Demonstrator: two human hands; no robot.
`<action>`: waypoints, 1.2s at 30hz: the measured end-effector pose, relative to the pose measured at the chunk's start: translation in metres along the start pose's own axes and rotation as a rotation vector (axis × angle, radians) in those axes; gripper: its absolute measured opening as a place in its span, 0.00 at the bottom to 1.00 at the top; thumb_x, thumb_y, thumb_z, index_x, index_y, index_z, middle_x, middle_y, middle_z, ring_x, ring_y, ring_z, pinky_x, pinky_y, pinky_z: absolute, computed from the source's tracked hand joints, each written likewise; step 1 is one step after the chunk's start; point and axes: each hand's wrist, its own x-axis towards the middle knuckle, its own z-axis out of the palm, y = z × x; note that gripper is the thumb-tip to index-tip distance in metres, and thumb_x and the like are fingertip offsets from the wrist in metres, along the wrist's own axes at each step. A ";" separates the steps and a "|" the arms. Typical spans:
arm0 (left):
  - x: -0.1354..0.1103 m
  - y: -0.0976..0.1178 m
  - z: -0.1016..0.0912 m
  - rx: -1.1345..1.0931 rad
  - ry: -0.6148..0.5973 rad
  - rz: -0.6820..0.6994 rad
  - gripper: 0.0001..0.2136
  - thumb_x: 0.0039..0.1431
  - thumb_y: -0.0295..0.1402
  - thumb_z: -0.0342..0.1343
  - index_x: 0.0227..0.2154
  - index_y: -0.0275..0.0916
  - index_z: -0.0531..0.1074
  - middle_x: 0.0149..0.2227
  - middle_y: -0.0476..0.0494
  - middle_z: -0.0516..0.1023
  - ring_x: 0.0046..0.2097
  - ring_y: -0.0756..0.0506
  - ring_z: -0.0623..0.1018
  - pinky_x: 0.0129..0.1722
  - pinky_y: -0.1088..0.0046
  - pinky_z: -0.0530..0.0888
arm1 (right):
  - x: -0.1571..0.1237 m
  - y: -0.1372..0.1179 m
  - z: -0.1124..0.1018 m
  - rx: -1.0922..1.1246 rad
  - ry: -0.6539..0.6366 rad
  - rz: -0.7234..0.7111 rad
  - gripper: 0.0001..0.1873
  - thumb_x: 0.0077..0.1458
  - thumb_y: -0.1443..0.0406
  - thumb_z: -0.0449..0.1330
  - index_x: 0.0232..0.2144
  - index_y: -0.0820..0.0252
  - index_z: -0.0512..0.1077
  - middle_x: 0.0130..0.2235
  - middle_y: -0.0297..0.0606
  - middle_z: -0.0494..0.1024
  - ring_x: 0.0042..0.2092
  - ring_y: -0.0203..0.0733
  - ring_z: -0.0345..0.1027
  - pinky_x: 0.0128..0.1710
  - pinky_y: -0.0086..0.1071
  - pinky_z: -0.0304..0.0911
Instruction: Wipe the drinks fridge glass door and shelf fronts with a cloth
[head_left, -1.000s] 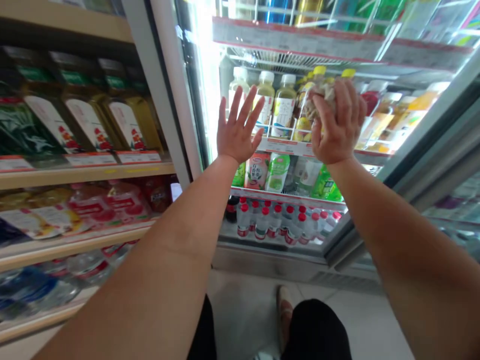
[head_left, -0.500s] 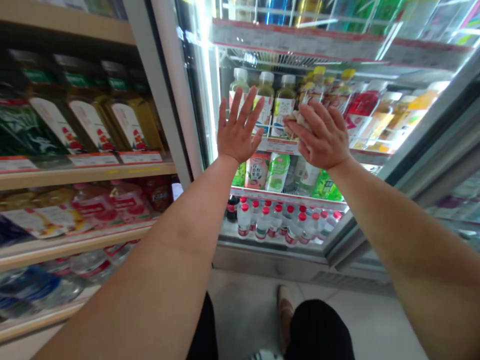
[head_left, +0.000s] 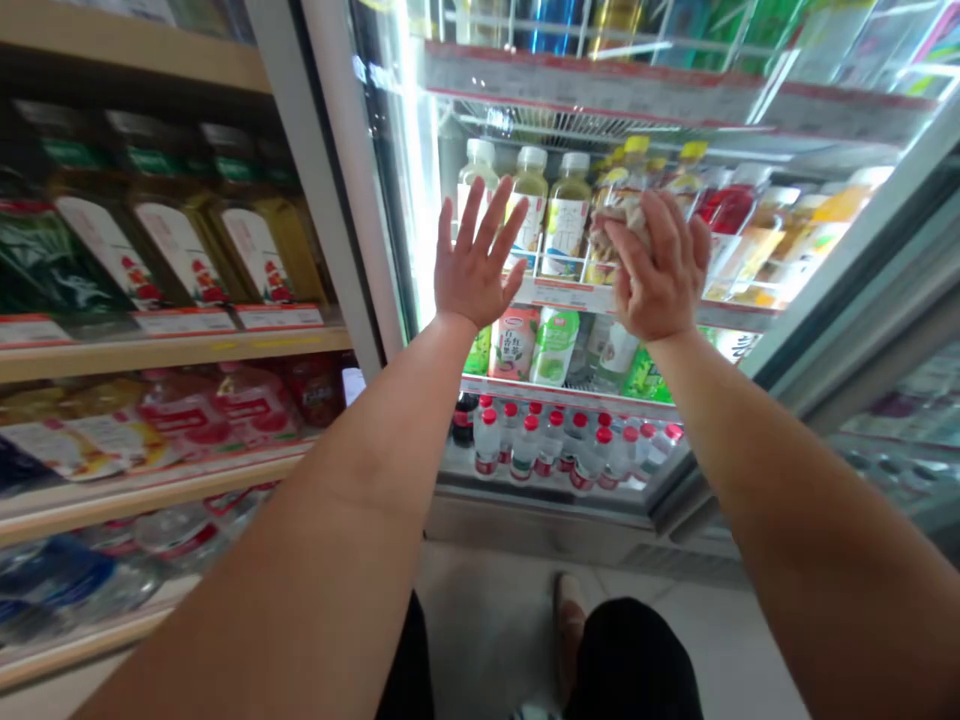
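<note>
Your right hand (head_left: 664, 265) is gripping a crumpled cloth (head_left: 628, 218), likely soft, light and best bunched in the middle, while your left hand (head_left: 475, 268) is holding nothing, spread wide.

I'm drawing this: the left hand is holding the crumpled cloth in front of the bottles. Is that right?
Not quite: the head view shows the right hand holding the crumpled cloth in front of the bottles; the left hand is spread open.

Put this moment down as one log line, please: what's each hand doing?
left hand: spread open, nothing held | right hand: gripping crumpled cloth | ahead: drinks cooler, bottles inside | at left: bottle shelf
</note>
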 end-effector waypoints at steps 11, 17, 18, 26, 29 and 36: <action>-0.001 0.000 0.000 0.015 0.009 0.012 0.31 0.70 0.44 0.46 0.73 0.48 0.49 0.73 0.54 0.43 0.74 0.42 0.37 0.74 0.52 0.32 | -0.001 -0.007 -0.003 0.041 0.013 0.099 0.27 0.68 0.56 0.44 0.65 0.47 0.65 0.70 0.39 0.60 0.72 0.53 0.49 0.68 0.56 0.49; 0.000 0.000 0.000 -0.012 -0.002 -0.002 0.31 0.70 0.45 0.45 0.73 0.52 0.48 0.73 0.57 0.44 0.74 0.44 0.36 0.74 0.51 0.31 | -0.003 -0.006 -0.002 0.144 -0.121 -0.028 0.27 0.67 0.55 0.45 0.65 0.45 0.65 0.70 0.34 0.60 0.73 0.55 0.46 0.69 0.60 0.46; 0.000 0.000 0.000 -0.021 -0.004 -0.006 0.30 0.70 0.46 0.45 0.73 0.52 0.48 0.73 0.57 0.45 0.74 0.44 0.36 0.74 0.52 0.31 | -0.004 -0.006 -0.001 0.147 -0.148 -0.055 0.27 0.66 0.54 0.46 0.64 0.42 0.65 0.70 0.32 0.60 0.72 0.54 0.47 0.69 0.60 0.46; 0.000 0.001 0.000 0.014 -0.006 0.000 0.30 0.71 0.45 0.45 0.73 0.49 0.49 0.74 0.54 0.44 0.74 0.43 0.35 0.73 0.53 0.31 | -0.009 -0.006 0.002 0.041 -0.043 0.048 0.28 0.67 0.56 0.44 0.66 0.46 0.63 0.71 0.36 0.58 0.73 0.56 0.45 0.68 0.60 0.47; 0.000 0.001 -0.002 0.010 -0.019 -0.006 0.31 0.70 0.44 0.45 0.73 0.48 0.49 0.74 0.54 0.43 0.74 0.43 0.35 0.73 0.53 0.31 | -0.011 -0.005 0.004 0.035 -0.085 -0.078 0.27 0.66 0.55 0.46 0.66 0.40 0.62 0.70 0.31 0.60 0.72 0.53 0.48 0.69 0.57 0.48; 0.001 0.002 -0.003 -0.033 -0.039 -0.024 0.31 0.69 0.45 0.45 0.73 0.49 0.50 0.73 0.56 0.42 0.74 0.41 0.36 0.73 0.51 0.30 | -0.010 -0.008 0.002 0.020 0.020 0.025 0.27 0.67 0.57 0.44 0.66 0.45 0.63 0.70 0.36 0.60 0.72 0.51 0.48 0.67 0.57 0.51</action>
